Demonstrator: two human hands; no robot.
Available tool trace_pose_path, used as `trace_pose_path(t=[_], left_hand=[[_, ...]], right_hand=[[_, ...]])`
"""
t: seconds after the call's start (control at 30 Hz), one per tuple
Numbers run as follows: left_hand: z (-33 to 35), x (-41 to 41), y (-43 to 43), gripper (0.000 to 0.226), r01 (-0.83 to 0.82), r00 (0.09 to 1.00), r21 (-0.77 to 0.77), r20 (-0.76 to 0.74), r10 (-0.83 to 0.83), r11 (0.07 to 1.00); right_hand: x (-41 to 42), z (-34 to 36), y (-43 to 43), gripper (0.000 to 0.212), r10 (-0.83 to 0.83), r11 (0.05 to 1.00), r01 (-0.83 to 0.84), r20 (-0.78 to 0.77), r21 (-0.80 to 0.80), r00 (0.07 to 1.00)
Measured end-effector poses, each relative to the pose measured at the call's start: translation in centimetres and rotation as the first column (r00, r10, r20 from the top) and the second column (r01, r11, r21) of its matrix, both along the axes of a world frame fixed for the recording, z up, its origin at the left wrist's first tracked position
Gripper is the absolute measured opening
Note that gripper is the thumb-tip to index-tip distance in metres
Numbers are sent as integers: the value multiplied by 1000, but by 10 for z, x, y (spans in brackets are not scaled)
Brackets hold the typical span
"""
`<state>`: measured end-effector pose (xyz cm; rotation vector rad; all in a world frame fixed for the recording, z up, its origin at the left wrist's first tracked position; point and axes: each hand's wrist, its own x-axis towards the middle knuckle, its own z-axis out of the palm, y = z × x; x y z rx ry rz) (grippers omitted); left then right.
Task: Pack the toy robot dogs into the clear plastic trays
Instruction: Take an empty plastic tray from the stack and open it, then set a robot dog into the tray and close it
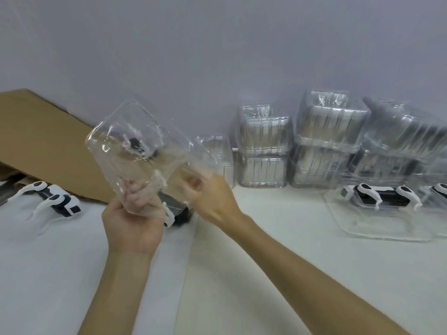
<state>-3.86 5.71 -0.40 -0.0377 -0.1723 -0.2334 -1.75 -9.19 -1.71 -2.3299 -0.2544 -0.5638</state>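
Note:
I hold a clear plastic tray (135, 146) tilted up above the table, in the middle left. My left hand (131, 218) grips its lower edge with curled fingers. My right hand (208, 197) pinches the tray's right side. A black and white toy robot dog (177, 210) lies on the table just behind my hands, partly hidden by them and the tray. Another toy dog (56, 200) lies at the left. A third one (377, 197) sits in a clear tray (377, 228) at the right.
Stacks of clear trays (263, 146) stand along the wall at the back right. A brown cardboard sheet (46, 141) leans at the back left. The table (266, 238) is white, with a white cloth (48, 262) on its left part.

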Motion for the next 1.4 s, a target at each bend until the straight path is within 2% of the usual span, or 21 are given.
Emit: trace_pose_path(t=[0.07, 0.1, 0.17, 0.23, 0.27, 0.33, 0.4, 0.5, 0.53, 0.6, 0.67, 0.73, 0.87, 0.93, 0.97, 1.03, 1.07, 1.13, 1.2, 1.3, 1.4], left_hand=[[-5, 2, 0, 34, 15, 1000, 69, -21, -14, 997], [-4, -2, -3, 29, 18, 1000, 99, -13, -17, 995], [-4, -5, -7, 26, 22, 1000, 139, 7, -24, 990], [-1, -10, -11, 17, 14, 1000, 207, 1, -14, 978], [2, -11, -14, 11, 16, 1000, 228, -11, -14, 974], [2, -11, -17, 14, -14, 999, 259, -27, 22, 966], [2, -12, -19, 19, -25, 999, 253, -35, 35, 967], [2, -18, -24, 45, 158, 981, 125, 96, -170, 979], [2, -20, -27, 47, 204, 969, 118, 119, -218, 972], [0, -19, -31, 38, 126, 992, 274, -15, -127, 953], [-6, -16, -37, 32, 43, 983, 474, -180, 49, 880], [-10, -16, -45, 28, 78, 960, 561, -266, 90, 824], [-18, -25, -60, 25, 195, 941, 694, -332, 67, 694], [-19, -27, -64, 22, 206, 948, 718, -315, 46, 665], [-19, -28, -65, 16, 200, 958, 743, -284, 31, 639], [-19, -29, -67, 6, 172, 979, 805, -203, -9, 567], [-19, -30, -67, 9, 150, 987, 831, -159, -29, 535], [-20, -31, -67, 13, 113, 994, 857, -101, -52, 503], [-21, -32, -69, 12, 105, 994, 858, -87, -60, 503], [-23, -33, -71, 10, 106, 994, 861, -96, -46, 497], [-23, -37, -75, 4, 169, 986, 874, -153, -73, 455]], right_hand=[[-12, -18, 7, 12, 69, 997, -65, -114, 44, 991], [-14, -26, 6, 16, 65, 996, -53, -165, 77, 984], [-17, -28, -5, 27, 1, 993, 18, -156, 120, 988], [-27, -24, -16, 26, -39, 977, 78, -194, 200, 980], [-32, -23, -25, 21, -28, 946, 99, -226, 309, 974], [-45, -20, -52, 13, 45, 832, 119, -279, 542, 959], [-65, -17, -85, 17, 79, 768, 115, -270, 631, 960], [-96, -19, -133, 21, 34, 797, 95, -202, 596, 979], [-106, -20, -146, 22, 26, 811, 87, -185, 578, 982], [-121, -22, -166, 29, 16, 822, 89, -180, 563, 984], [-130, -23, -179, 36, 9, 807, 119, -214, 579, 977], [-132, -20, -189, 26, 22, 775, 157, -275, 613, 961], [-136, -12, -197, 44, -5, 697, 245, -336, 674, 942], [-136, -10, -194, 45, -81, 712, 350, -424, 609, 902], [-136, -10, -191, 38, -123, 756, 398, -485, 519, 866], [-136, -10, -186, 26, -147, 854, 411, -609, 319, 779], [-136, -9, -184, 27, -122, 882, 385, -656, 273, 745], [-139, -4, -181, 47, -43, 903, 329, -703, 277, 710], [-141, -3, -179, 51, -23, 902, 320, -706, 291, 708], [-139, -6, -179, 22, -134, 830, 427, -615, 358, 777], [-140, -2, -182, 27, -213, 682, 468, -460, 561, 862]])
